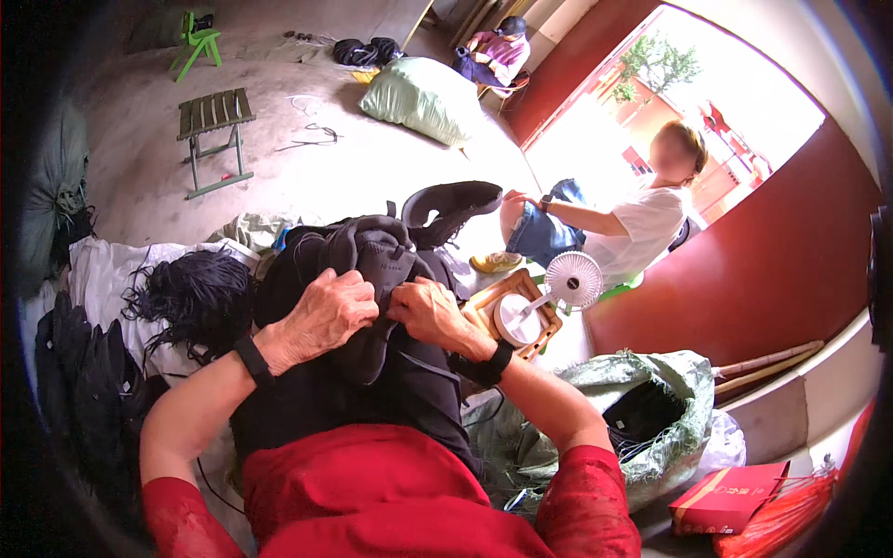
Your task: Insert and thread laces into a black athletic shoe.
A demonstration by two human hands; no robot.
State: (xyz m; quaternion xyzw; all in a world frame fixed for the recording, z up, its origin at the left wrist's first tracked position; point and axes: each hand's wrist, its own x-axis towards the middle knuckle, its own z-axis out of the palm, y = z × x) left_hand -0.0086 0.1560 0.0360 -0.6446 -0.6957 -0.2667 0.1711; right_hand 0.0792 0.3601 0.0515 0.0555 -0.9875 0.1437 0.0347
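A black shoe (377, 265) lies across my lap on dark trousers, its tongue facing up. My left hand (337, 312) is closed at the left edge of its opening, fingers curled and pinching. On the other edge my right hand (430, 314) is closed too, its fingertips pressed against the black material. Whether a lace is between the fingers is too small to make out. Just beyond my knees is a second black shoe (451, 209) with an open strap or collar. To my left a heap of black laces (193, 299) rests on a white cloth (102, 270).
Black shoe pieces (88, 391) are piled at far left. A small white fan (574, 281) stands by a wooden crate (484, 302) at right, near an open woven sack (670, 381). A seated person (642, 214) is close by. A folding stool (216, 126) and a stuffed sack (420, 100) stand farther off.
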